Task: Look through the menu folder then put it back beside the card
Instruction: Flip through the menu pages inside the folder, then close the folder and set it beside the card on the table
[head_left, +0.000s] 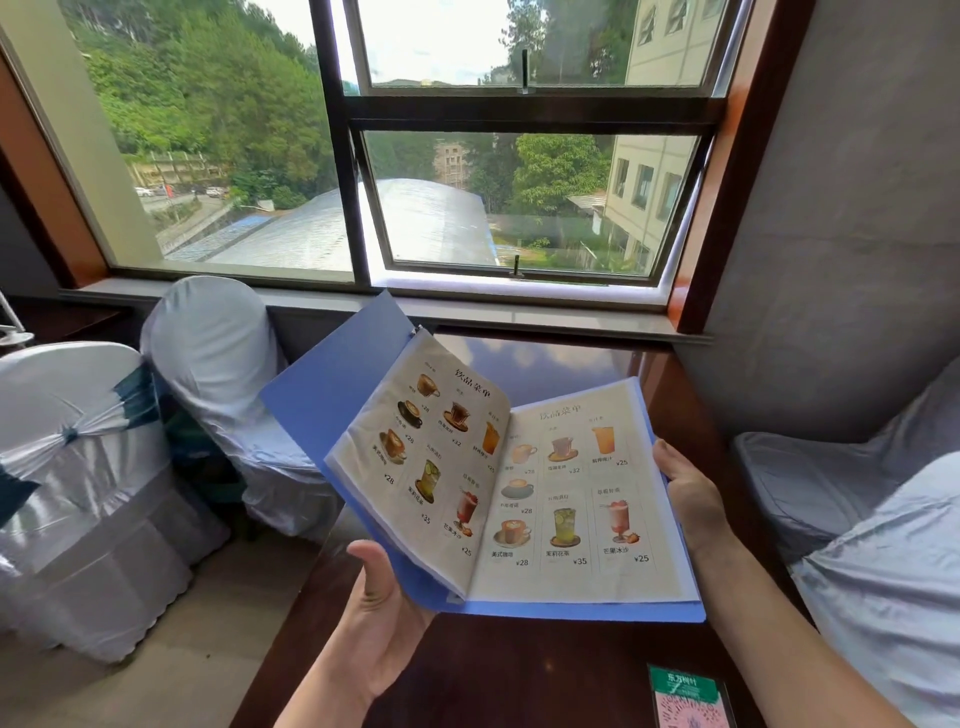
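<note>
A blue menu folder (322, 395) is held open in the air above a dark wooden table (519, 670), showing two pages of drink pictures with prices. My left hand (382, 618) grips its lower left edge from beneath, thumb up beside the cover. My right hand (688, 499) holds the right edge, thumb on the page margin. The left stack of pages curves upward and the front cover tilts back to the left. A green and pink card (685, 699) lies flat on the table at the bottom right, partly cut off by the frame.
Two chairs in white covers, one with a teal sash (72, 431), stand left of the table. Grey-covered seating (862, 519) is at the right against a grey wall. A large window (498, 156) and its sill run behind the table.
</note>
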